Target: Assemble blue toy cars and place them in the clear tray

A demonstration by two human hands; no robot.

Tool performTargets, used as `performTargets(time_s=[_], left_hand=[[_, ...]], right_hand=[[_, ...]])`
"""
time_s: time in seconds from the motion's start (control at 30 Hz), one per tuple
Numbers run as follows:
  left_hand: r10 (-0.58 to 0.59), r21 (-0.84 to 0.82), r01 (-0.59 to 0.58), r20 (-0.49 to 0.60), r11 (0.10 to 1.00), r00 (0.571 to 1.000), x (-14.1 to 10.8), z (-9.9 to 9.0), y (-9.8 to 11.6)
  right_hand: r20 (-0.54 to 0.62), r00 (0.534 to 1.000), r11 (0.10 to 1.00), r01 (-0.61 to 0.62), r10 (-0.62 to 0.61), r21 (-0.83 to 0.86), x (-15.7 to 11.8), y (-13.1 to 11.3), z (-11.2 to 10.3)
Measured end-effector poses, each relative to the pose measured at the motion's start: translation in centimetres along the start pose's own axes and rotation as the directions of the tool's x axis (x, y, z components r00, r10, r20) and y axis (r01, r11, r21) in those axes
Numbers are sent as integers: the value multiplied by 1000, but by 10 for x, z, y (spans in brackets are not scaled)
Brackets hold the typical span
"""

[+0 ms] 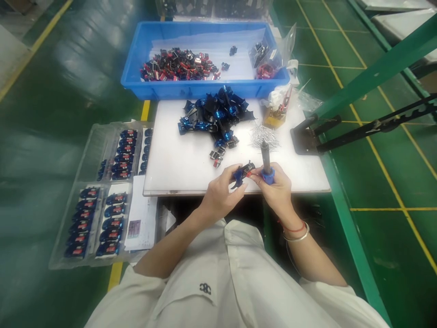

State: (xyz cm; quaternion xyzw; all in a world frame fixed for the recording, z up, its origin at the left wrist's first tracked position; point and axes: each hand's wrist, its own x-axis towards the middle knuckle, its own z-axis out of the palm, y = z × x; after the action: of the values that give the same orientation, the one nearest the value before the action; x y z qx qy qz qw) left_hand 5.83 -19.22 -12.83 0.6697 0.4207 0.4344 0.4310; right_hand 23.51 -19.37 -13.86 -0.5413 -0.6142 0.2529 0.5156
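Note:
At the table's front edge my left hand (223, 193) is closed round a glossy blue-and-black plastic part (239, 177), holding it tilted between thumb and fingers. My right hand (278, 189) grips a screwdriver-like tool (266, 157) with a blue collar and a dark shaft pointing up. The thumb and forefinger of that hand also reach a small red-and-black piece (248, 173) at the right end of the part. Beyond my hands lie a heap of blue-and-black parts (215, 111), a few small red, black and silver pieces (217, 156) and a pile of thin metal pins (264, 136).
A blue bin (205, 86) at the back holds many small red-and-black pieces and bags. Clear trays (92, 182) with rows of blue parts stand left, beside papers (138, 214). A small yellowish box (274, 118) sits at the right; a green metal frame (372, 68) borders that side.

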Motion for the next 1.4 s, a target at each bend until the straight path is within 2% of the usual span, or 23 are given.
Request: performTargets(time_s=[0.2, 0.4, 0.6, 0.73, 0.93, 1.0, 1.13, 1.27, 1.4], left_hand=[[-49, -43, 47, -29, 998, 998, -1, 2, 3], [-169, -176, 160, -39, 971, 985, 0, 4, 3], [-227, -225, 213, -38, 951, 973, 1, 4, 6], [-285, -293, 271, -6, 917, 959, 4, 1, 6], [-316, -524, 361, 176, 771, 932, 12, -16, 0], [-313, -536, 380, 215, 754, 925, 14, -20, -1], [-305, -428, 337, 145, 839, 941, 19, -21, -2], [-269, -367, 300, 133, 881, 954, 23, -19, -9], [-145, -228, 167, 110, 959, 983, 26, -23, -17]], right_hand=[[-9, 1000, 1000, 14, -14, 10, 0, 2, 2], [24, 997, 996, 74, -73, -49, 1, 3, -1], [35, 989, 988, 147, -145, -53, 4, 1, -2], [32, 990, 990, 140, -139, -29, 8, -1, 0], [138, 989, 994, -67, 55, 88, 16, -2, -3], [166, 979, 982, -138, 116, 130, 18, -3, -4], [236, 942, 935, -288, 238, 209, 18, -12, -4], [338, 878, 876, -426, 339, 228, 18, -23, -4], [422, 792, 767, -577, 442, 280, 19, -27, -3]])
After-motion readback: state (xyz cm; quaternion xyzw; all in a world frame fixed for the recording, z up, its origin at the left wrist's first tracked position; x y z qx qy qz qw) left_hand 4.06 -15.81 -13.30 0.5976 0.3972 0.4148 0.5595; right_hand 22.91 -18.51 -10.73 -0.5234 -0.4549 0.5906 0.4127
